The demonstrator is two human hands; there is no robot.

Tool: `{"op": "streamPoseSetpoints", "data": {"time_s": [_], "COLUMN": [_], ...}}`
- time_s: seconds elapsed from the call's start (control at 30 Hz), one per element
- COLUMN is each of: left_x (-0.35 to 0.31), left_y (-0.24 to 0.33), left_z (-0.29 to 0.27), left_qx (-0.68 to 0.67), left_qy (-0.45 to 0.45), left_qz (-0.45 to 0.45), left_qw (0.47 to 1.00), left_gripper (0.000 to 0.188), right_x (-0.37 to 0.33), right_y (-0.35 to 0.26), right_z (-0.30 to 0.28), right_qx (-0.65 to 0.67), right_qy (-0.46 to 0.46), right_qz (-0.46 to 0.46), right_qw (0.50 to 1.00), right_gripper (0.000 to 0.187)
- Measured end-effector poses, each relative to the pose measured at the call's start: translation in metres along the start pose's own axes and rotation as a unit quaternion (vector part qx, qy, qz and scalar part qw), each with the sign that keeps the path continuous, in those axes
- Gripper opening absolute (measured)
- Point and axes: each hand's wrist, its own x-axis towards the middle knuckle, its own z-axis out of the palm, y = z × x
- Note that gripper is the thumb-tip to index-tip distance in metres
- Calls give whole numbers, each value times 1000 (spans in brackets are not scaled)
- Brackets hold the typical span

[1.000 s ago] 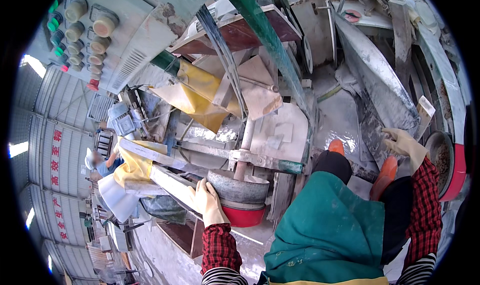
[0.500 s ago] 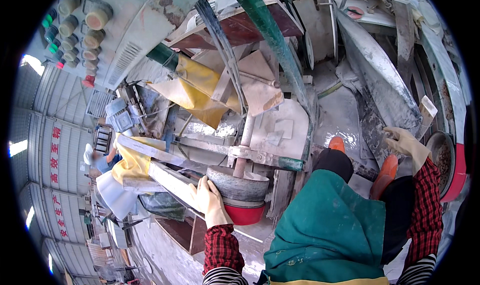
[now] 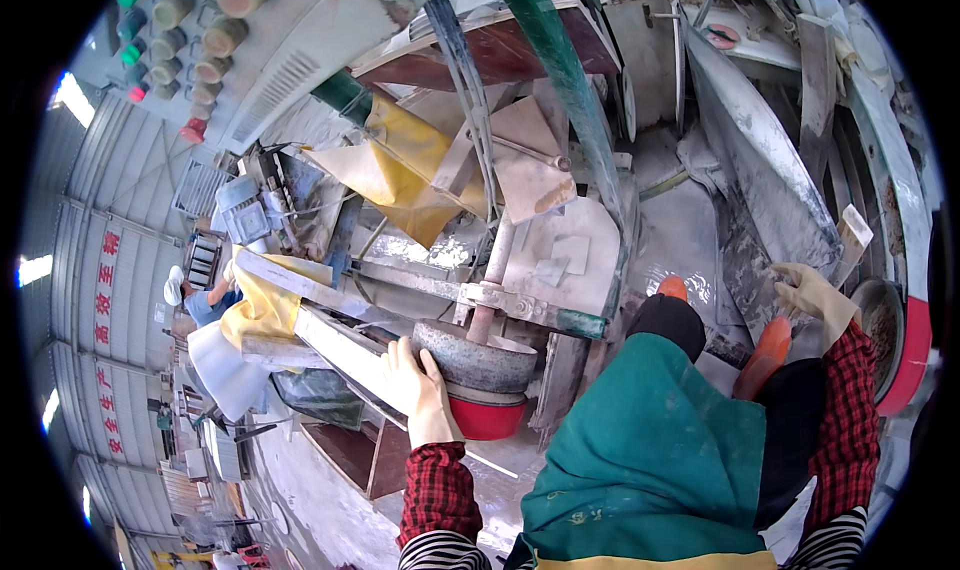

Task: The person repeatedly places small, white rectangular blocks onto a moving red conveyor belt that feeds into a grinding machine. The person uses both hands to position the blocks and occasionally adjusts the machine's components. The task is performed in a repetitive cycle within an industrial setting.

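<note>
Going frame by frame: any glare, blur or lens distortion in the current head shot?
Head view: a bright patch at upper left is blown out; head view: the wet surface near the boots glints; head view: the control panel looks soft, the left hand clearer; head view: edges bend near the black rim.

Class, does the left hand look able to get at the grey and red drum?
Probably yes: the left hand lies right beside the grey and red drum, with nothing visible between them.
</note>
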Motion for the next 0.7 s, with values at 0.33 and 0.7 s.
{"op": "streamPoseSetpoints", "data": {"time_s": [0.33, 0.7], "left_x": [-9, -54], "left_y": [-65, 2], "left_z": [23, -23], "left_qx": [-43, -132], "left_qy": [80, 56], "left_qz": [-57, 0], "left_qw": [994, 990], "left_gripper": [63, 66], "right_x": [7, 3], "right_y": [-4, -14], "right_z": [2, 10], "right_qx": [2, 117], "right_qy": [19, 182], "right_qz": [20, -127], "right_qw": [1000, 968], "right_gripper": [52, 47]}}
